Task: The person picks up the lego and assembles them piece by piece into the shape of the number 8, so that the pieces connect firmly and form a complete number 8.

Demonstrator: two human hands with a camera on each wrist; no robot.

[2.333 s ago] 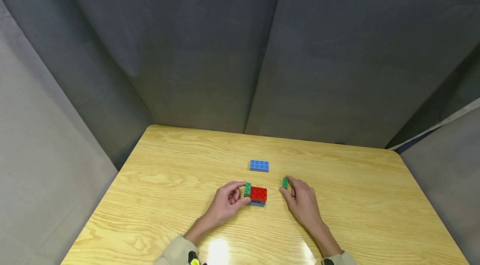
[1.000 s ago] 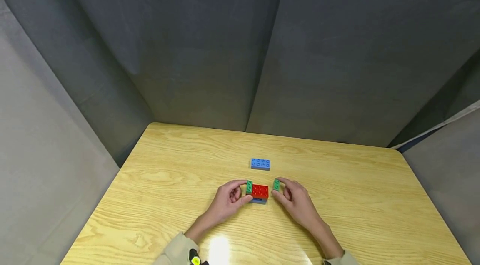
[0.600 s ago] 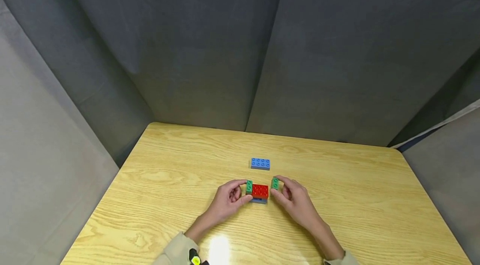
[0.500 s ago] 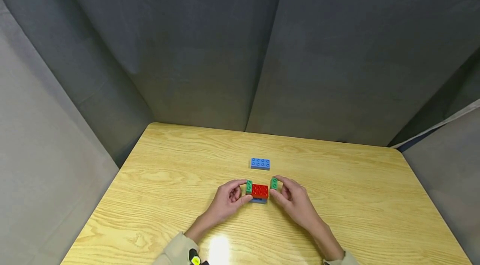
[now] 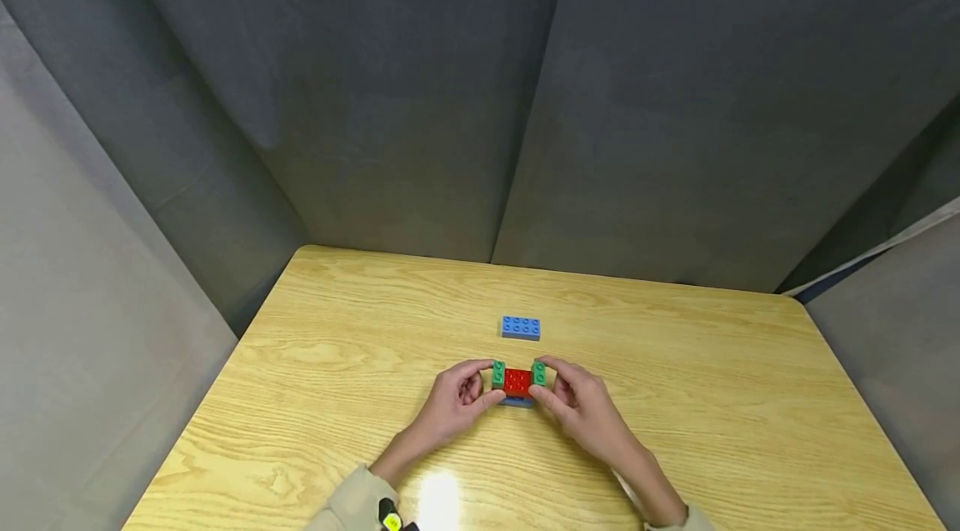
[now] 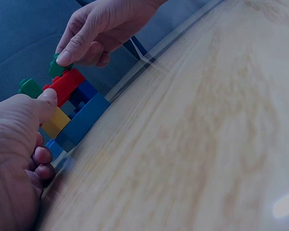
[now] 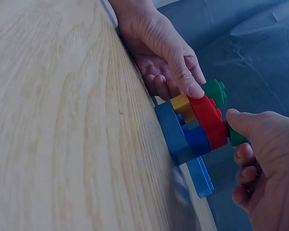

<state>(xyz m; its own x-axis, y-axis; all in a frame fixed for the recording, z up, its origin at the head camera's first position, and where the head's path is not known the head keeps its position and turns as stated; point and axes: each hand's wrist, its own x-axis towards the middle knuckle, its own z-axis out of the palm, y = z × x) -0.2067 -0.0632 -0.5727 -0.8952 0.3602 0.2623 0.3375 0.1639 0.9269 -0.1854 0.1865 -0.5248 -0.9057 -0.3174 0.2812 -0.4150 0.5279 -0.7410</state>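
Note:
A small brick stack stands on the wooden table (image 5: 315, 364), with a blue base (image 6: 84, 120), a yellow brick (image 6: 55, 122) and a red brick (image 5: 517, 381) on top. One green brick (image 5: 498, 373) sits at the stack's left end. My left hand (image 5: 480, 388) pinches the stack at that end, thumb against the red brick (image 6: 67, 84). My right hand (image 5: 557, 385) pinches a second green brick (image 5: 538, 373) and holds it on the red brick's right end (image 7: 207, 118). In the right wrist view this green brick (image 7: 236, 137) is partly hidden by my thumb.
A loose blue brick (image 5: 521, 328) lies on the table just beyond the stack. Grey cloth walls (image 5: 480, 97) close in the table at the back and on both sides. Both sleeves reach in from the near edge.
My right hand has carried the second green brick leftwards from beside the stack onto the red brick's right end. The left hand has kept its hold on the stack.

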